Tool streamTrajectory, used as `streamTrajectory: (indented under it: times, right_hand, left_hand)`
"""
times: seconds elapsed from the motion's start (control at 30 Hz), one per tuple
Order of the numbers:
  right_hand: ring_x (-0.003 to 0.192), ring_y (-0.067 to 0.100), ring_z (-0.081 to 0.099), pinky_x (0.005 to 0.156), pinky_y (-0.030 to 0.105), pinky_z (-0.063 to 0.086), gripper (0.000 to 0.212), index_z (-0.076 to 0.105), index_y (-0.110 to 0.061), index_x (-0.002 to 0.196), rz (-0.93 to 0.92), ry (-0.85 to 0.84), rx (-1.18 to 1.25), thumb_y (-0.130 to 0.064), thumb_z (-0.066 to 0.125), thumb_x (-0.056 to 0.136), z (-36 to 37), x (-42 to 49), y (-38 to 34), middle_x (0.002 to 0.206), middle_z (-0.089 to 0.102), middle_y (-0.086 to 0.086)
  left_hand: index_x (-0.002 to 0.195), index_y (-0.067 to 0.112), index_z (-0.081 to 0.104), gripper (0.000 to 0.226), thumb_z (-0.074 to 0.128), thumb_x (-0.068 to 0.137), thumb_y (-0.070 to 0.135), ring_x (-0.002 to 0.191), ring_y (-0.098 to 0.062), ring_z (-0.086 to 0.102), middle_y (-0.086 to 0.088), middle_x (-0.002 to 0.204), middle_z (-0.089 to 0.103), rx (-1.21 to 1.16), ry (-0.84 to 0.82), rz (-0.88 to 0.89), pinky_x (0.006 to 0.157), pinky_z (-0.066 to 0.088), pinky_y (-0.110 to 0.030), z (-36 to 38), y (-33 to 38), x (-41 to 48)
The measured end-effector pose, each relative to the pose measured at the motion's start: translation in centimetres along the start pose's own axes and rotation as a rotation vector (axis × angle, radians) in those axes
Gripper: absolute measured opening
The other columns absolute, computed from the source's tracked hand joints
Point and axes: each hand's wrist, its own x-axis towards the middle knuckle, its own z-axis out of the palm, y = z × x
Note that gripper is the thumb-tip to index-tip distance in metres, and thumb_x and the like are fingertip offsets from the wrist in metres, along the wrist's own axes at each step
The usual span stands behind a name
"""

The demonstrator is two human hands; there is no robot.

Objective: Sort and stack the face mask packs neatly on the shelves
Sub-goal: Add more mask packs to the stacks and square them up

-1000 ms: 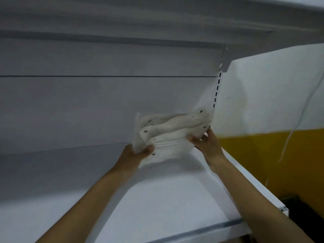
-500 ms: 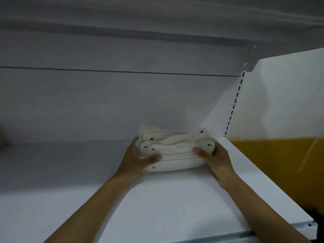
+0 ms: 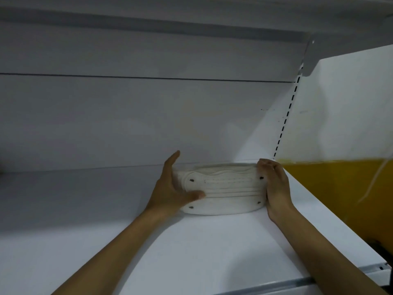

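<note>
A stack of white face masks (image 3: pixel 223 189) lies flat on the white shelf (image 3: pixel 191 248), near the back panel and toward the shelf's right end. My left hand (image 3: pixel 170 188) is against the stack's left end, fingers straight and pointing up, thumb lying across the top mask. My right hand (image 3: pixel 274 184) presses against the stack's right end with its fingers curled. The two hands bracket the stack between them.
The shelf above (image 3: pixel 191 22) overhangs closely. A slotted upright (image 3: pixel 285 122) runs down at the back right corner. Beyond the shelf's right edge is a white and yellow wall (image 3: pixel 340 188) with a thin cord. Bare shelf surface extends left.
The mask stack went from lifted and bent in the air to lying flat on the shelf. Both hands moved from gripping it to bracketing its ends.
</note>
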Motion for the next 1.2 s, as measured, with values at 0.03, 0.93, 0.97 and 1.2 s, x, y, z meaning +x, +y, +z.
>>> streamTrajectory:
  times: [0.03,0.93,0.97,1.2]
  right_hand:
    - [0.089,0.012,0.055,0.088,0.033,0.041,0.007,0.067,-0.028,0.090,-0.002,-0.002,0.012,-0.030,0.060,0.091,0.0,0.0,0.0,0.093,0.064,-0.012]
    - [0.081,0.006,0.070,0.068,0.016,0.052,0.015,0.073,-0.018,0.093,-0.250,-0.210,-0.010,-0.019,0.076,0.079,4.5,-9.6,-2.8,0.086,0.075,-0.009]
    - [0.082,0.005,0.070,0.069,0.015,0.051,0.016,0.073,-0.020,0.094,-0.296,-0.236,-0.034,-0.020,0.078,0.078,4.4,-10.3,-2.8,0.086,0.075,-0.010]
    - [0.085,0.009,0.069,0.069,0.015,0.050,0.087,0.069,-0.022,0.101,-0.158,-0.828,0.007,-0.093,0.049,0.057,2.1,-13.2,-4.5,0.095,0.073,-0.004]
  left_hand:
    - [0.132,0.048,0.035,0.099,0.092,0.059,0.015,0.128,-0.002,0.040,0.029,0.127,0.046,-0.019,-0.014,-0.018,0.080,0.049,-0.012,0.2,-0.1,-0.2]
    - [0.139,0.020,0.047,0.091,0.080,0.063,0.057,0.112,-0.022,0.065,-0.004,0.125,0.066,-0.831,0.128,-0.404,0.082,0.058,-0.034,3.1,5.6,-3.4]
    - [0.138,0.021,0.048,0.091,0.079,0.059,0.056,0.111,-0.023,0.065,-0.004,0.125,0.066,-0.847,0.156,-0.389,0.084,0.057,-0.037,3.6,6.1,-4.0]
    - [0.134,0.017,0.049,0.098,0.087,0.048,0.044,0.073,-0.010,0.070,-0.005,0.097,0.061,-0.883,0.349,-0.353,0.058,0.055,-0.025,4.1,7.9,-7.7]
